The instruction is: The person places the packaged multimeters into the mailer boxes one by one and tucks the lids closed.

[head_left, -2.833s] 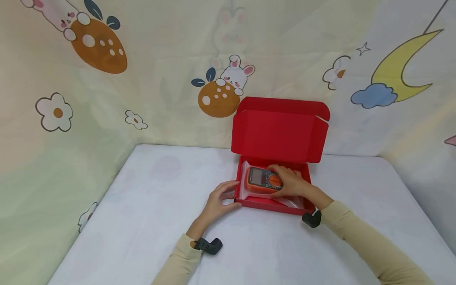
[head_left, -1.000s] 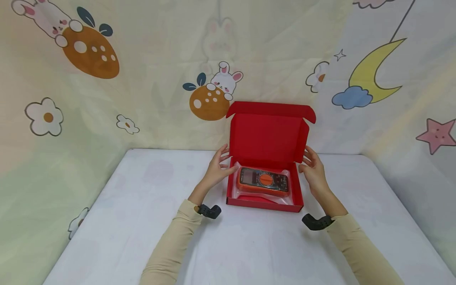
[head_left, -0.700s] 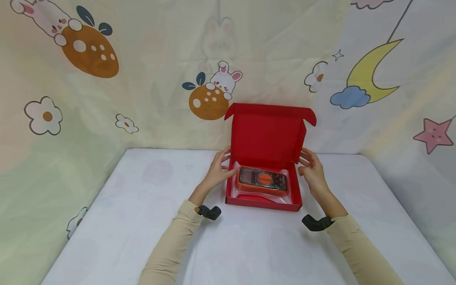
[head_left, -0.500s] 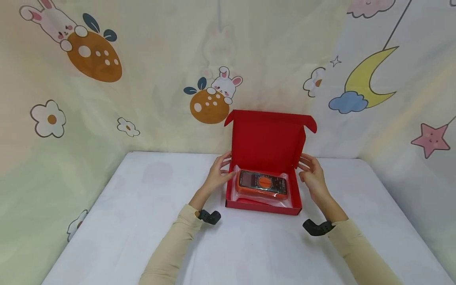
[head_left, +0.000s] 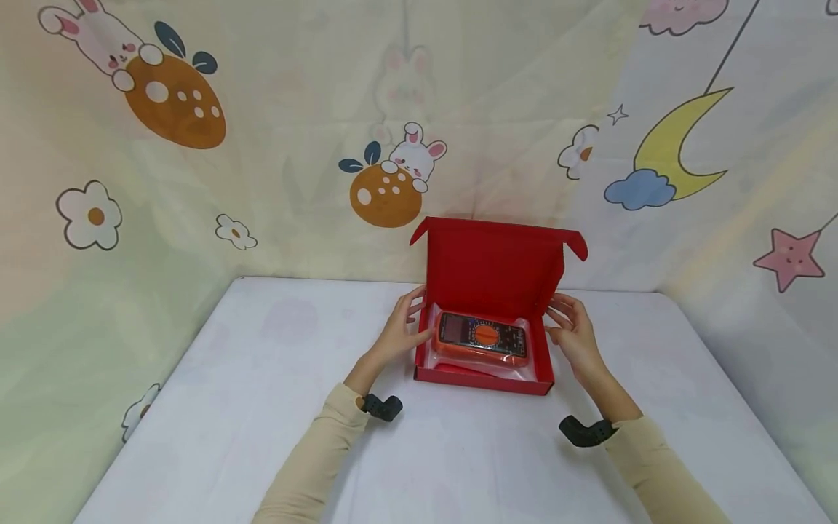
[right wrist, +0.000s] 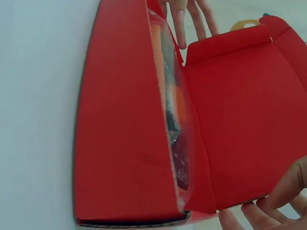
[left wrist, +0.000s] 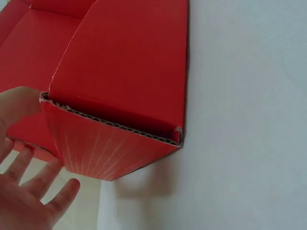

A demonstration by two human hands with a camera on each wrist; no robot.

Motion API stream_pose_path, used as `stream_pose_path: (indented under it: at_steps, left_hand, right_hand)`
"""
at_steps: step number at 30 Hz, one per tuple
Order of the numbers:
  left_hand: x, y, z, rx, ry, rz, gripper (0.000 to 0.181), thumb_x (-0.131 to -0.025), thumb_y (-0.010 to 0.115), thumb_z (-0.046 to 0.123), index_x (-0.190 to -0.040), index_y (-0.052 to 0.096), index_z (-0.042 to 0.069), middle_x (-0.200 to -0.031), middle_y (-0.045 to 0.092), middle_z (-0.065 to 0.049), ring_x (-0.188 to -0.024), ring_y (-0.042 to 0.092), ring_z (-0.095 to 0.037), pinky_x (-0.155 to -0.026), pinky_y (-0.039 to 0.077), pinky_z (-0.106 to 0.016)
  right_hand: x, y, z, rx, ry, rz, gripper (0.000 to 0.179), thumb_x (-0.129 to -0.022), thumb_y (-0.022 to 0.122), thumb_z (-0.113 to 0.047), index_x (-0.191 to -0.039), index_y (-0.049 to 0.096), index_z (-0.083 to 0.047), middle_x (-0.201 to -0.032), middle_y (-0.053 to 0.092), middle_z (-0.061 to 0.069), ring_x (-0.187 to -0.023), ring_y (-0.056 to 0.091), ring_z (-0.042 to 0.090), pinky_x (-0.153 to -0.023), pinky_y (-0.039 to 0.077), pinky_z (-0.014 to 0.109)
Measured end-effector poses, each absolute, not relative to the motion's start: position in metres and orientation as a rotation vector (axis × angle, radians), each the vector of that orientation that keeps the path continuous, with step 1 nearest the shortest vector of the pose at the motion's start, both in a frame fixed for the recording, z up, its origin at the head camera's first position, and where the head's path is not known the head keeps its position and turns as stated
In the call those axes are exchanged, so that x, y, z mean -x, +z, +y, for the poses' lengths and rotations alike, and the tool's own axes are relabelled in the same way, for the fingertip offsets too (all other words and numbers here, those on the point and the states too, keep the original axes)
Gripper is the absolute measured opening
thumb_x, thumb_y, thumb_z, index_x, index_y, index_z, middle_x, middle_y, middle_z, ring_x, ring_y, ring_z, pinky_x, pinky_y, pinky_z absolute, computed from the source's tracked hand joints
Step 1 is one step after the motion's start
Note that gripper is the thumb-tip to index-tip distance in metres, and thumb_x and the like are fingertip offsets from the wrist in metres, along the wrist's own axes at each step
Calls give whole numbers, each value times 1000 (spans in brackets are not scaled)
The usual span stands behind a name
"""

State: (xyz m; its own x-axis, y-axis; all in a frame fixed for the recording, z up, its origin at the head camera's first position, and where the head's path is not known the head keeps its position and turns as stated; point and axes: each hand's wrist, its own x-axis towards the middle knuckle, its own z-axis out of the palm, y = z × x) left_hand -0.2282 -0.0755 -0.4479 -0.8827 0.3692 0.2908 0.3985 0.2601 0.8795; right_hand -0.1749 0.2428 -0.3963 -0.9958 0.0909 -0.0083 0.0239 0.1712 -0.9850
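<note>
A red cardboard box (head_left: 484, 380) stands on the table with its lid (head_left: 494, 266) raised at the back, leaning somewhat forward. Inside lies an orange and black digital multimeter (head_left: 483, 337) in a clear plastic bag (head_left: 524, 371). My left hand (head_left: 396, 331) is at the box's left side, its fingers spread by the lid's side flap and its thumb at the box rim. My right hand (head_left: 576, 335) is at the right side, fingertips against the lid's side flap (right wrist: 247, 203). Behind the flaps, some fingertips are hidden in the head view.
A white-covered table (head_left: 314, 349) carries the box near its back edge. Close behind the lid hangs a printed cloth backdrop (head_left: 294, 145). Each wrist wears a black camera mount, as on the left wrist mount (head_left: 382, 407).
My right hand has let go of the multimeter, now lying in the box, and moved to the lid's right side. My left hand moved up to the lid. The lid has tipped forward.
</note>
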Motion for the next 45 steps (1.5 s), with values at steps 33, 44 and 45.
stream_pose_path:
  at_steps: [33, 44, 45]
  left_hand:
    - [199, -429, -89, 617, -2069, -2477, 77, -92, 66, 18, -153, 19, 9, -158, 27, -15, -145, 27, -34, -113, 31, -52]
    - [209, -381, -83, 724, -1836, -2127, 48, -96, 58, 4, -142, 47, 5, -149, 43, -14, -134, 46, -27, -103, 46, -43]
    - [209, -380, -82, 714, -1822, -2127, 43, -96, 58, 6, -138, 52, 5, -145, 48, -12, -128, 51, -25, -100, 49, -38]
  right_hand:
    - [164, -418, 265, 97, 1941, -2342, 43, -95, 34, 8, -138, 34, 2, -144, 38, 17, -135, 43, 32, -86, 50, 13]
    - [147, -358, 269, -283, 1419, -2333, 43, -103, 46, -15, -145, 43, -7, -144, 42, 11, -119, 48, 2, -90, 41, 4]
    - [146, -354, 267, -348, 1351, -2375, 43, -102, 47, -12, -144, 44, -6, -145, 41, 14, -123, 47, 7, -90, 39, 3]
